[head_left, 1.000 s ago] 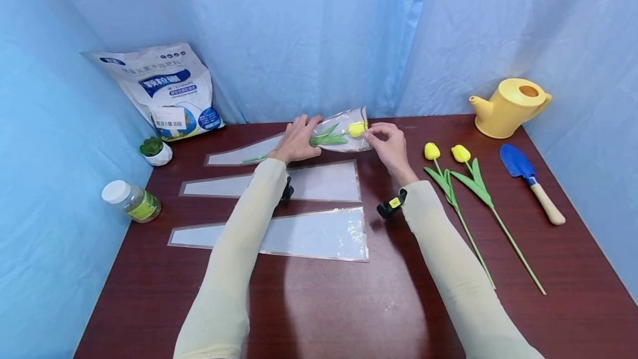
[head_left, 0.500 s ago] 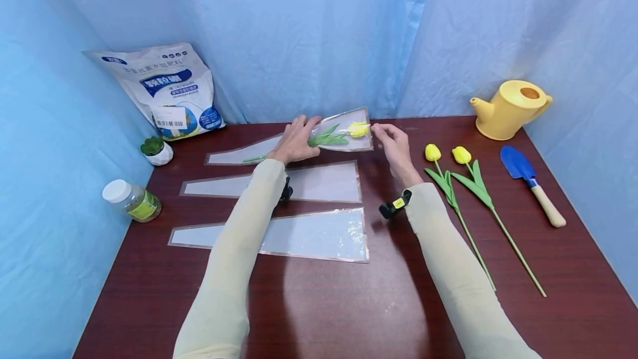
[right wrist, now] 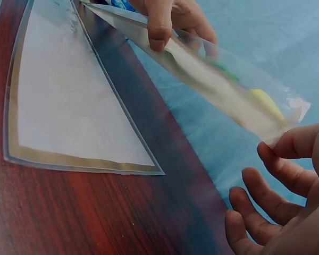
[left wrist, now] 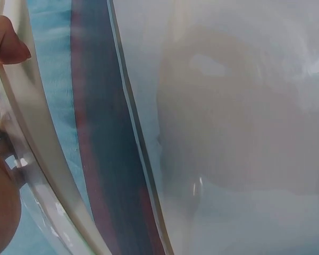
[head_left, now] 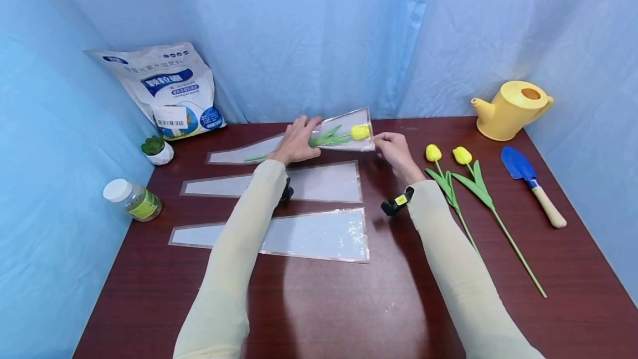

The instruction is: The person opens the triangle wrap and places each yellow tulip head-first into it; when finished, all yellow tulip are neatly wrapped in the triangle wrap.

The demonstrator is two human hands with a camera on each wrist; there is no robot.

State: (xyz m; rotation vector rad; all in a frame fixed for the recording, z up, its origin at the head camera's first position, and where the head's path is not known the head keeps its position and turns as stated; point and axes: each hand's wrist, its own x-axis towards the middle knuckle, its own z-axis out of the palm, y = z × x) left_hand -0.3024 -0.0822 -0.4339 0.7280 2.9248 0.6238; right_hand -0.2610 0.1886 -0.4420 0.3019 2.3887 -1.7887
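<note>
A yellow tulip (head_left: 360, 132) with green leaves lies inside the clear, tapered flower sleeve (head_left: 344, 121) at the back of the table. My left hand (head_left: 297, 140) grips the sleeve near its middle, its thumb on the near side and its fingers across the far side. At the wide end, my right hand (head_left: 396, 154) pinches the near corner between thumb and index finger. In the right wrist view the other fingers of that right hand (right wrist: 287, 196) are loosely bent, and the sleeve (right wrist: 202, 79) looks raised off the table. My left hand covers part of the stem.
Two flat sleeves, a middle one (head_left: 329, 181) and a front one (head_left: 314, 234), lie nearer. Two yellow tulips, one (head_left: 433, 153) beside another (head_left: 462, 154), a blue trowel (head_left: 518, 164) and a yellow watering can (head_left: 508, 109) are right. Left stand a fertilizer bag (head_left: 169, 90), succulent (head_left: 157, 151) and jar (head_left: 132, 201).
My right hand has moved from beside the tulip's bloom to the sleeve's near corner. The sleeve's wide end looks flatter, and the bloom sits slightly farther right. My left hand has stayed in place.
</note>
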